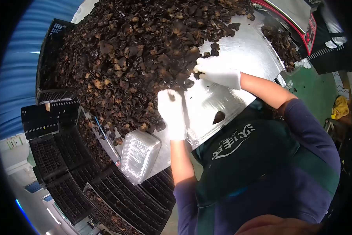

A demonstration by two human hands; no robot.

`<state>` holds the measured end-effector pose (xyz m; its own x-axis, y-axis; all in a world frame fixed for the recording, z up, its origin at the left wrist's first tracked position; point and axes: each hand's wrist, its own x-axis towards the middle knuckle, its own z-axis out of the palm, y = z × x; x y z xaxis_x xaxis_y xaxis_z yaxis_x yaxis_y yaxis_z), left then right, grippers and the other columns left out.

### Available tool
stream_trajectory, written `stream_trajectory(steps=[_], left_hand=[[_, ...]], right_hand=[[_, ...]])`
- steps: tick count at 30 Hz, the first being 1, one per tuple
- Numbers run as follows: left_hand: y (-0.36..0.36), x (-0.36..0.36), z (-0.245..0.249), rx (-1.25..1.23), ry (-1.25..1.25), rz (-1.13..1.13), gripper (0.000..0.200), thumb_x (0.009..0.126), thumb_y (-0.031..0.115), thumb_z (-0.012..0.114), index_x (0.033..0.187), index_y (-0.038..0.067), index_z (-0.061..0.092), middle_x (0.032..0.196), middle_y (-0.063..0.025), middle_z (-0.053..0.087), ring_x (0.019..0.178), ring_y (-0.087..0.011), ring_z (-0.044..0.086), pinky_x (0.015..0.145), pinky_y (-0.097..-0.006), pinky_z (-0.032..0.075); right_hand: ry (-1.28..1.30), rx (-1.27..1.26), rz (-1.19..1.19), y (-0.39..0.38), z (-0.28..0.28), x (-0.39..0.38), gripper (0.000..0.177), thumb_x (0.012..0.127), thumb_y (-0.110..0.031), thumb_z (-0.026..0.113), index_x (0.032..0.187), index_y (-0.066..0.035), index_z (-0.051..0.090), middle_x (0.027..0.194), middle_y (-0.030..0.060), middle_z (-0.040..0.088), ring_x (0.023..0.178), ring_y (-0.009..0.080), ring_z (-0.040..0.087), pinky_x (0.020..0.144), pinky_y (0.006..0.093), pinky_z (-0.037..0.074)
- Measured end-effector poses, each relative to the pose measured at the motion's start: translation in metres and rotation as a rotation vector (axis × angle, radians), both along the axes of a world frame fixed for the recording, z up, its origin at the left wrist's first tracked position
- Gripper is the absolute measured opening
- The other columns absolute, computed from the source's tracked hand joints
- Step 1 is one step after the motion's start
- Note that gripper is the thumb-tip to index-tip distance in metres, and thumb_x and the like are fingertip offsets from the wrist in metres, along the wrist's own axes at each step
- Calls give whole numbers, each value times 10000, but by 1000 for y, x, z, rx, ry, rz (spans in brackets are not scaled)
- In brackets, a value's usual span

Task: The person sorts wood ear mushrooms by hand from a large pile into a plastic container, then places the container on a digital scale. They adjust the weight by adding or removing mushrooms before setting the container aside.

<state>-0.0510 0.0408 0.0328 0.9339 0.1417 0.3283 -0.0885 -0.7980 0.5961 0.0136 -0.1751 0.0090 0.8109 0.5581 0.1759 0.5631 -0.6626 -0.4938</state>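
Apron (pixel 238 156) nearest; left hand (pixel 171 113) grip pinches fungus (pixel 125 51); right hand (pixel 217 72) grip clenches fungus; clear trays (pixel 138 154) empty.

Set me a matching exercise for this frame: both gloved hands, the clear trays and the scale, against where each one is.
1. left hand
2. right hand
3. clear trays
4. scale

A. top right corner, red-trimmed
B. beside the black crates
C. at the fungus pile edge, nearer the trays
D. at the pile's edge, nearer the scale

Pairs: 1-C, 2-D, 3-B, 4-A
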Motion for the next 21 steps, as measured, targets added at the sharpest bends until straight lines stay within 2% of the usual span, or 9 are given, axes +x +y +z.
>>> stream_trajectory(steps=[4, 8, 10, 11, 12, 14, 15, 18, 21], left_hand=[[-6, -51, 10, -87, 105, -68, 34, 812, 36, 668, 795, 38, 639, 754, -131, 617, 643, -232, 609, 643, -314, 502], [-10, -82, 12, -145, 382, -349, 44, 829, 67, 667, 817, 37, 638, 814, -136, 638, 698, -232, 618, 674, -330, 502], [-7, -77, 6, -285, 464, -243, 49, 828, 70, 673, 822, 34, 640, 820, -122, 638, 715, -222, 614, 693, -328, 499], [-5, -71, 4, -426, 542, -134, 56, 826, 74, 679, 827, 32, 643, 826, -108, 637, 731, -211, 610, 711, -326, 496], [-4, -53, 10, -269, 359, -136, 71, 825, 81, 691, 852, 25, 658, 811, -90, 635, 755, -189, 602, 742, -307, 488], [-13, -20, 13, -101, 79, -92, 254, 795, 120, 735, 1016, 20, 659, 1021, -145, 627, 911, -265, 614, 823, -365, 495], [-23, -9, 24, -120, 233, -30, 366, 768, 167, 764, 1078, 18, 638, 1119, -160, 586, 997, -309, 595, 871, -401, 486], [-21, 20, -32, 197, -6, -37, 309, 779, 142, 733, 1045, 8, 652, 1048, -142, 590, 944, -284, 607, 843, -381, 496], [-11, 12, -17, -173, 113, -42, 203, 785, 68, 700, 976, 4, 676, 966, -120, 603, 830, -233, 608, 766, -335, 505]], right_hand=[[174, 364, -66, -11, 19, -17, 168, 799, -139, 712, 953, -80, 676, 915, 77, 630, 819, 236, 638, 726, 353, 513], [158, 259, 183, -11, 16, -52, 232, 770, -172, 742, 983, -98, 690, 858, 44, 646, 835, 185, 657, 739, 326, 523], [-66, 135, 248, -4, 16, -54, 303, 756, -196, 759, 1034, -110, 675, 854, 54, 646, 862, 200, 658, 752, 326, 529], [110, 211, 117, -1, 20, -48, 348, 761, -215, 759, 1077, -109, 662, 918, 73, 644, 900, 215, 655, 778, 331, 532], [287, 285, -14, 11, 35, -34, 393, 765, -234, 759, 1121, -108, 649, 982, 91, 642, 938, 230, 652, 803, 336, 534], [-58, 227, -82, 32, 35, 5, 567, 795, -254, 736, 1317, -139, 548, 1247, 123, 536, 973, 265, 636, 825, 365, 535], [-280, 264, -96, 41, 28, 20, 610, 754, -142, 767, 1321, -110, 543, 1237, 125, 531, 969, 305, 633, 842, 381, 523], [-67, 156, -51, 51, -6, 44, 477, 751, -121, 718, 1215, -94, 609, 1138, 119, 576, 930, 302, 641, 820, 403, 520], [29, 438, -100, 19, 1, 24, 327, 765, -103, 642, 1090, -70, 655, 1019, 103, 609, 879, 269, 651, 769, 347, 534]])
